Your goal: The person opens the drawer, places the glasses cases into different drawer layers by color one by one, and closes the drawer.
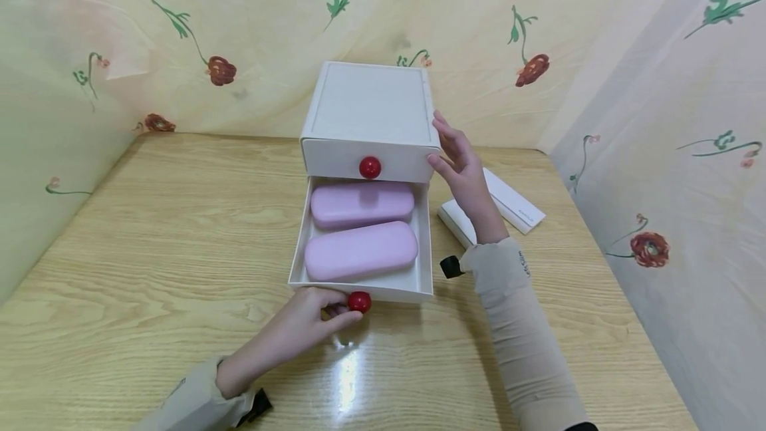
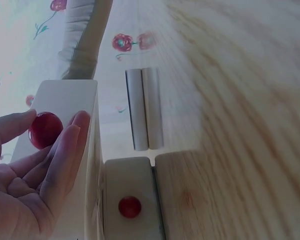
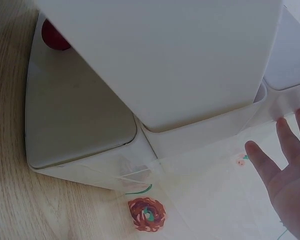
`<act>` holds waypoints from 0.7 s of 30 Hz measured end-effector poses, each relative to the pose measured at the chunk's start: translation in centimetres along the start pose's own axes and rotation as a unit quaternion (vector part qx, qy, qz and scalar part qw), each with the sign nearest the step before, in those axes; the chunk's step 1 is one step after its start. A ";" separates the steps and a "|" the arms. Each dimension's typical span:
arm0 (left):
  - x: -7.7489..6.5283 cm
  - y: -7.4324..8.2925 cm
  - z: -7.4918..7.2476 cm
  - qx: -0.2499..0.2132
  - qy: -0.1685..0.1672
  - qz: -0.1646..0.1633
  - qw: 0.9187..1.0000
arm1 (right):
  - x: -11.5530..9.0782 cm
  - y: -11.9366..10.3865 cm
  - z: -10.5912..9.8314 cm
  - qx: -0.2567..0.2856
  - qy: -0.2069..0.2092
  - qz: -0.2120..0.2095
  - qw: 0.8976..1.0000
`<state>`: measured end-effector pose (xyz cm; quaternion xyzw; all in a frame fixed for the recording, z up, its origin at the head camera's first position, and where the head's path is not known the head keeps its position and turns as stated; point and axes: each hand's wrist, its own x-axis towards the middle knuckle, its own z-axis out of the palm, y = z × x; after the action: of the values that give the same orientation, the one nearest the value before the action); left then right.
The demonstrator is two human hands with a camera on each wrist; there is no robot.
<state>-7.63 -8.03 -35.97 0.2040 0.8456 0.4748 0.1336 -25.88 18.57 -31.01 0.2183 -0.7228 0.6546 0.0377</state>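
A white drawer unit point(image 1: 374, 102) stands at the back of the table, its middle drawer point(image 1: 423, 245) pulled far out. Inside lie two long, rounded lilac cases point(image 1: 362, 251), one behind the other. At the drawer's front, my left hand point(image 1: 308, 316) grips the red knob point(image 1: 359, 302) between thumb and fingers; the left wrist view shows the same knob point(image 2: 46, 130) close up. My right hand point(image 1: 463, 165) rests against the unit's right side, thumb at the front corner of the top drawer point(image 1: 335, 159). In the right wrist view its fingers point(image 3: 290, 140) are spread and hold nothing.
Below the pulled-out drawer, the bottom drawer point(image 2: 132, 180) is closed. Narrow white boxes point(image 1: 514, 201) lie right of the unit, partly hidden by my right forearm. A flower-printed cloth point(image 1: 257, 32) hangs behind and along both sides of the wooden table point(image 1: 179, 231).
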 end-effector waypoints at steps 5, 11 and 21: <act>0.0 0.2 -0.1 0.007 0.007 -0.001 1.000 | 0.0 0.0 0.0 0.000 0.000 0.002 1.000; 0.0 0.6 -0.3 -0.002 0.018 -0.008 1.000 | 0.0 0.1 0.0 0.003 -0.001 0.001 1.000; 1.0 1.1 -0.9 -0.021 0.035 -0.006 0.999 | 0.0 0.1 0.0 0.003 0.000 -0.004 1.000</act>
<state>-8.67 -7.68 -34.59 0.1792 0.8410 0.4983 0.1109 -25.95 18.60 -31.14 0.2215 -0.7197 0.6568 0.0397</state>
